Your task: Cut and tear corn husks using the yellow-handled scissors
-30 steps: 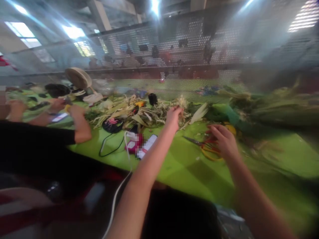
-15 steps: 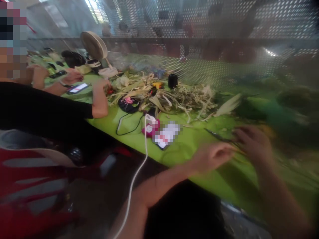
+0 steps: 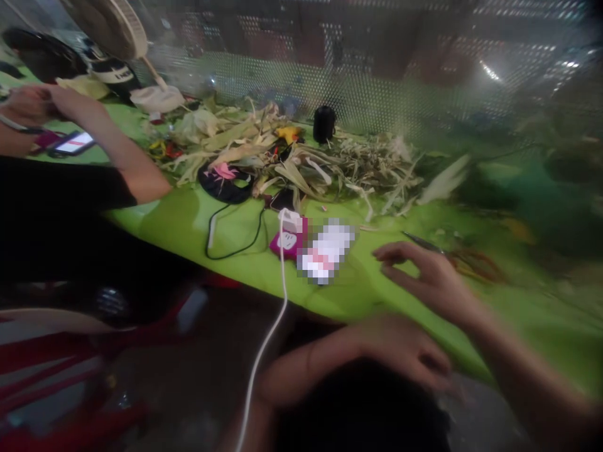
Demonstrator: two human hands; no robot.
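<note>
My right hand (image 3: pixel 419 270) is over the green tabletop, to the right of a phone (image 3: pixel 327 251) with a lit screen. Its thumb and forefinger curve apart with nothing between them. Just beyond it lies a dark pointed tool (image 3: pixel 421 241), perhaps scissors, close to some orange-brown loops (image 3: pixel 478 265). My left hand (image 3: pixel 409 348) is low at the table's front edge, above my dark-clothed lap. Its fingers point right and are blurred, so whether they hold anything is unclear. Left of the phone sits a magenta item (image 3: pixel 286 243) with a white plug and cable (image 3: pixel 277 307).
Dried corn husks (image 3: pixel 301 166) are heaped along the back, near a black cylinder (image 3: pixel 324 123) and a black pouch-like item (image 3: pixel 226 183) with a pink flower. A perforated screen (image 3: pixel 377 81) stands behind. At left are a co-worker's arm (image 3: pixel 117 138), another phone (image 3: pixel 73 144) and a fan (image 3: pixel 110 28).
My left hand has dropped from above the table to its front edge. My right hand has moved left, away from the dark tool, toward the phone. The view has shifted right and down.
</note>
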